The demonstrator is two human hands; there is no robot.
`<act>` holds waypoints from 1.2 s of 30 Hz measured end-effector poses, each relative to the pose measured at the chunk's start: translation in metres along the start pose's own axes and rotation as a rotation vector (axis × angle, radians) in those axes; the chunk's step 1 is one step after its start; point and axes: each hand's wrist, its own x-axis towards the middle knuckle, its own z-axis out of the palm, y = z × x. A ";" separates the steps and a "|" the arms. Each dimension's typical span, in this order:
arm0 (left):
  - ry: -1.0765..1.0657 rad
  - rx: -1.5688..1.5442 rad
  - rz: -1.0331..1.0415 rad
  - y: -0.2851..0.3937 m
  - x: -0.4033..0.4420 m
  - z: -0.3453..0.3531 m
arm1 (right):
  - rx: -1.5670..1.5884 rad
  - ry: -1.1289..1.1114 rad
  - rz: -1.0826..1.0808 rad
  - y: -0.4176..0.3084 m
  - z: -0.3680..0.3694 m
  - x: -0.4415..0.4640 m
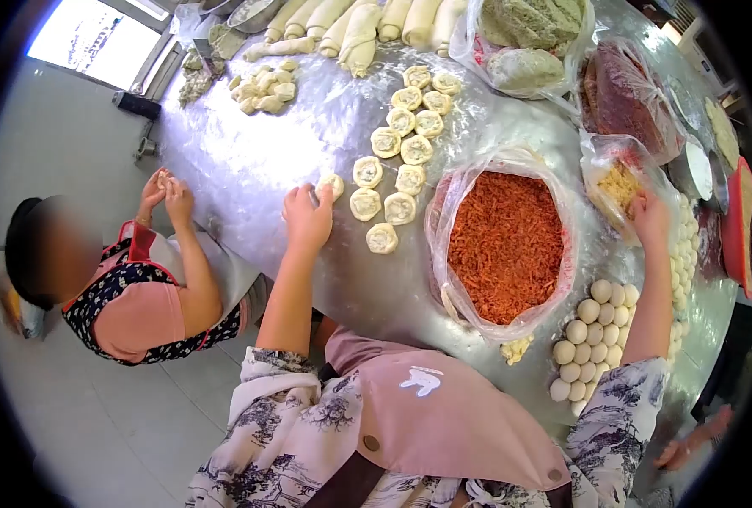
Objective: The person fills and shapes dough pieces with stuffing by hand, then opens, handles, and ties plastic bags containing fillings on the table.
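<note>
My left hand (308,217) is at the left end of the dough rounds, its fingertips closed around a small flat dough round (333,185) on the table. On the far right, my right hand (650,218) reaches into a clear plastic bag (597,151) of yellow crumbly filling (618,183). Its curled fingers are in the filling, the tips partly hidden. Between my arms stands a big plastic-lined container of shredded orange-red filling (504,245). Several dough rounds (399,208) with hollowed middles lie in two uneven rows to its left.
A co-worker (151,296) at the left table edge works a small piece with both hands. Dough rolls (359,38), dough pieces (264,87) and bagged green dough (524,68) lie at the back. Pale round balls (592,339) and a red basin (738,224) are on the right.
</note>
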 end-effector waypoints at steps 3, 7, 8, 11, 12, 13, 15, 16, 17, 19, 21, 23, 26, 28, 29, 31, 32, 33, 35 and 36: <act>-0.096 -0.204 0.028 0.017 0.002 -0.003 | 0.009 0.013 -0.009 -0.033 -0.027 -0.015; -0.170 -0.336 -0.007 0.023 -0.003 -0.006 | 0.027 -0.011 -0.038 -0.013 -0.005 -0.015; -0.148 -0.358 -0.028 0.028 -0.007 -0.011 | 0.050 0.001 -0.021 -0.008 -0.001 -0.013; -0.091 -0.776 -0.194 0.020 -0.005 -0.009 | 0.087 0.011 0.024 -0.009 -0.011 -0.009; -0.071 -0.975 -0.267 0.020 -0.005 -0.012 | 0.093 0.010 0.039 -0.012 -0.019 -0.009; -0.157 -0.968 -0.253 0.023 -0.006 -0.023 | 0.057 0.027 -0.006 -0.016 -0.025 -0.010; -0.169 -0.743 -0.152 0.019 -0.005 -0.022 | -0.010 0.063 -0.093 -0.028 -0.032 -0.014; -0.174 -0.628 -0.101 0.017 -0.005 -0.021 | -0.038 0.024 -0.081 -0.027 -0.029 -0.015; -0.034 -0.470 -0.006 0.014 -0.008 -0.018 | -0.067 -0.013 -0.070 -0.025 -0.023 -0.016; 0.236 -0.147 0.182 0.012 -0.026 -0.011 | -0.100 -0.038 -0.046 -0.014 -0.005 -0.013; 0.004 -0.172 0.134 0.020 -0.058 -0.017 | -0.106 -0.021 -0.018 0.008 0.014 -0.009; -0.136 -0.195 0.119 0.038 -0.088 -0.022 | -0.050 -0.048 0.002 0.013 0.016 -0.005; -0.235 -0.217 0.179 0.052 -0.100 -0.015 | -0.008 0.018 -0.017 -0.003 -0.013 -0.003; -0.384 -0.298 0.105 0.069 -0.099 -0.023 | 0.087 0.087 0.036 -0.014 -0.025 -0.003; -0.367 -0.267 0.168 0.070 -0.102 -0.022 | 0.177 0.118 0.102 -0.016 -0.026 -0.003; -0.376 -0.345 0.066 0.069 -0.107 -0.020 | 0.146 0.088 0.128 -0.008 -0.018 -0.009; -0.391 -0.384 0.022 0.069 -0.111 -0.018 | 0.020 0.029 0.092 0.004 -0.006 -0.013; -0.334 -0.498 0.021 0.058 -0.111 -0.008 | -0.115 -0.019 0.058 0.017 0.000 -0.012; -0.396 -0.809 -0.125 0.051 -0.105 -0.009 | 0.163 0.260 0.143 0.015 -0.004 -0.014; -0.521 -0.981 -0.260 0.060 -0.097 -0.026 | 0.300 0.255 0.235 -0.001 -0.020 -0.016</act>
